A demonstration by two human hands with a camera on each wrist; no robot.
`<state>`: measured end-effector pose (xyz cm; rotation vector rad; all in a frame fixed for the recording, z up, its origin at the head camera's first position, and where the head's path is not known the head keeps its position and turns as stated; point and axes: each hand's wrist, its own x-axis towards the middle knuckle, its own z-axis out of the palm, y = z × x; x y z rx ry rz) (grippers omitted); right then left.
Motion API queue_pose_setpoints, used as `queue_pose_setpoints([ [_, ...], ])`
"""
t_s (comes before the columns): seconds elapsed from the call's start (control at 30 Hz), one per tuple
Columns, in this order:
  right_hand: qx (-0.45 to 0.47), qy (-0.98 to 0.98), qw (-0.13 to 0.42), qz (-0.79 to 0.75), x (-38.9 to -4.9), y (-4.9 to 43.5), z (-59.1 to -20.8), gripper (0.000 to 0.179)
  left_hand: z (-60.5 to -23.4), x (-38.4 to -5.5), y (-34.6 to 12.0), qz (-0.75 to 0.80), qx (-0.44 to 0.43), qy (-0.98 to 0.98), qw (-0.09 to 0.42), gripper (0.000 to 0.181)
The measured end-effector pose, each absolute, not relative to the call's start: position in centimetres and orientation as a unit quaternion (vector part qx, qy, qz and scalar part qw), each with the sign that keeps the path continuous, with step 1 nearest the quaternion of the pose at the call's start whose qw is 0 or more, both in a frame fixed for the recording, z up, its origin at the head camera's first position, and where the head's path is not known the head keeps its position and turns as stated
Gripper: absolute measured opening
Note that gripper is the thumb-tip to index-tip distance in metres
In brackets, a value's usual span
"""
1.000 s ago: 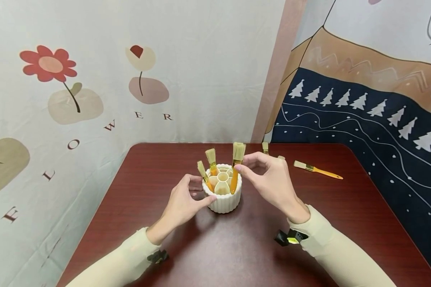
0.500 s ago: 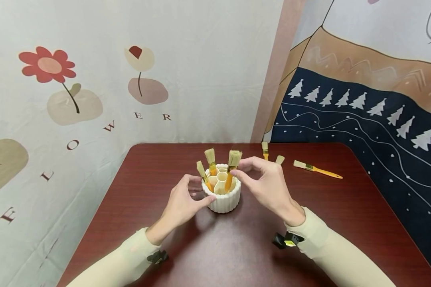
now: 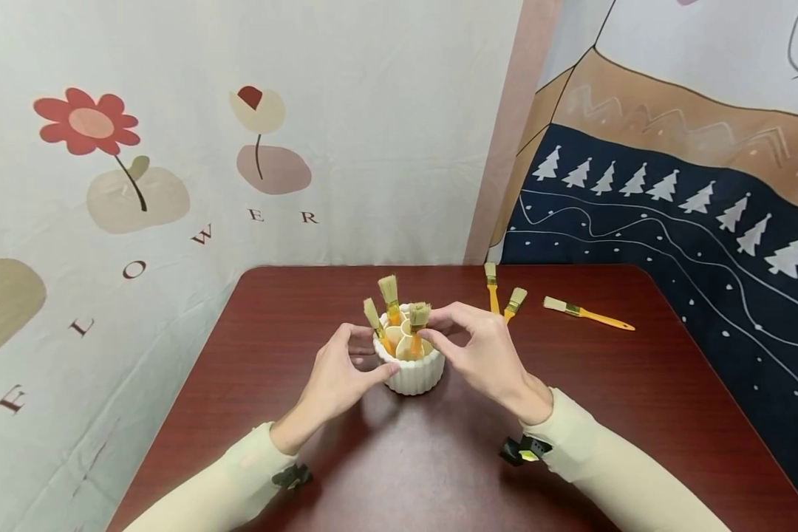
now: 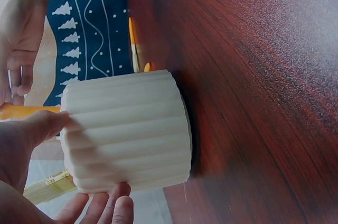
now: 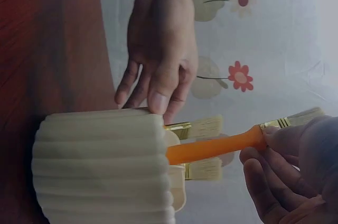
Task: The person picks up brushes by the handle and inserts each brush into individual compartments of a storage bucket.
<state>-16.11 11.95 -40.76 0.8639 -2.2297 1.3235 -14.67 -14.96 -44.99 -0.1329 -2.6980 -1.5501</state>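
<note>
A white ribbed brush holder with inner compartments stands on the table. My left hand grips its left side, thumb on the front rim and fingers behind. Between thumb and fingers, my right hand pinches a flat paintbrush near its metal ferrule, bristles up. In the right wrist view, its orange handle reaches down past the rim; the handle's lower end is hidden inside. Two more paintbrushes lean in the holder, one at the back and a narrower one at the left.
On the dark red table, three more orange-handled paintbrushes lie at the back right: one upright in view, one partly behind my right hand, and one farther right. Printed curtains hang behind the table.
My right hand has moved left and down with the paintbrush, whose handle sits lower in the holder. More of the brushes behind that hand shows. My left hand stays put.
</note>
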Motion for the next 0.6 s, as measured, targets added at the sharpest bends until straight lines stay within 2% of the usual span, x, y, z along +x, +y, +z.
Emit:
queue_pose_setpoints([
  [0.3, 0.364, -0.789, 0.234, 0.437, -16.9, 11.4, -42.0, 0.029, -44.9, -14.8, -15.1, -0.502, -0.048, -0.864, 0.014, 0.072],
  [0.6, 0.373, -0.802, 0.239, 0.4, -17.2, 11.1, -42.9, 0.029, -44.9, -14.8, -15.1, -0.505, -0.049, -0.862, 0.007, 0.072],
])
